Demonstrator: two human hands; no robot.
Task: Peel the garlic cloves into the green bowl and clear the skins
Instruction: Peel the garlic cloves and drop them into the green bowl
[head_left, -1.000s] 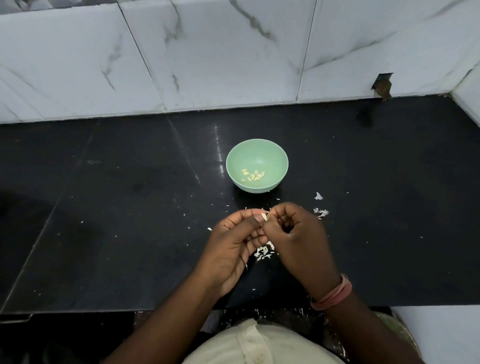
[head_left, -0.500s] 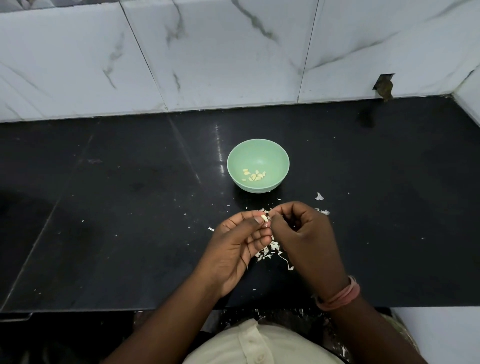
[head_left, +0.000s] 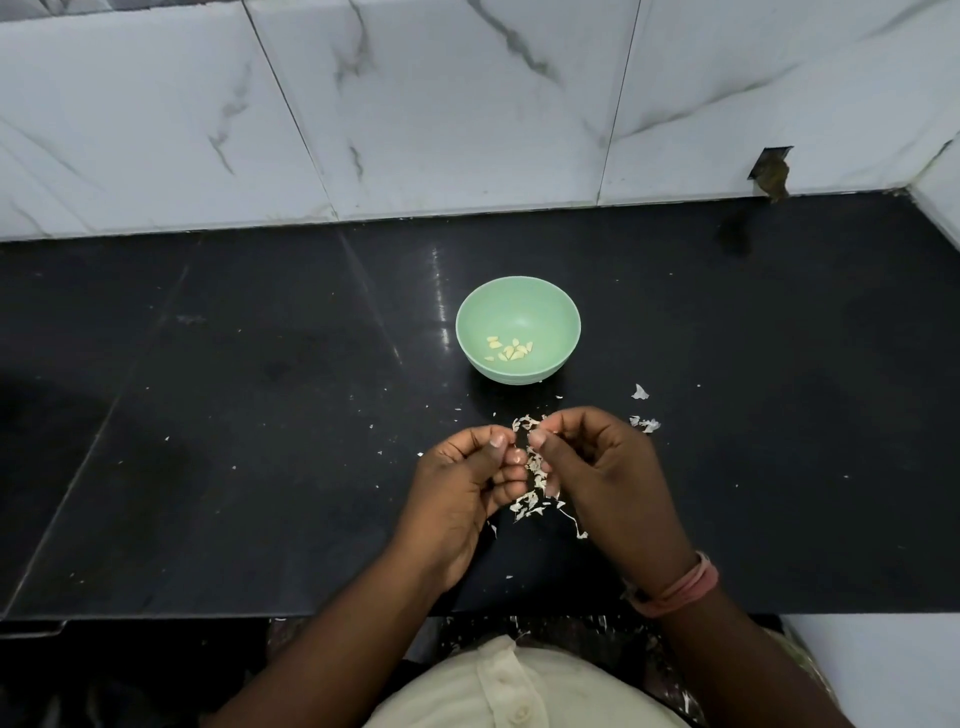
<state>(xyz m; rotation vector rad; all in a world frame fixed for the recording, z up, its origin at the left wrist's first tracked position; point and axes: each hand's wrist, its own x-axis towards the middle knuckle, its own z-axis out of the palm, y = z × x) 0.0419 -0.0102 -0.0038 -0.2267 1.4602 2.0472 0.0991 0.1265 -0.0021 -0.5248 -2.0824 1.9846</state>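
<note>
1. Seen from a head-worn camera: two bare hands raised just above a black surface (head_left: 260, 415), close together in front of a green bowl (head_left: 540, 306).
2. Left hand (head_left: 467, 483), fingers curled inward with thumb tip against forefinger, as if pinching something small; whatever sits in the pinch hidden or too small to make out.
3. Right hand (head_left: 602, 467), fingers likewise curled and thumb tip meeting forefinger, apparently nipping a shred of papery skin at its tip; a pink band (head_left: 680, 587) round the wrist.
4. Thumb tips nearly touching, a narrow gap between them.
5. Peeled garlic cloves (head_left: 510, 351), a small pale-yellow cluster, lying in the bottom of the bowl, toward its near side.
6. Bowl standing upright mid-surface, just beyond the hands and apart from them.
7. White garlic skins (head_left: 530, 501) heaped on the surface directly under and between the hands; looser flakes (head_left: 644, 423) scattered to the right, with tiny specks spread farther out.
8. Behind, a white marble-veined tiled wall (head_left: 467, 104); at bottom edge, a cream buttoned shirt (head_left: 498, 691).
</note>
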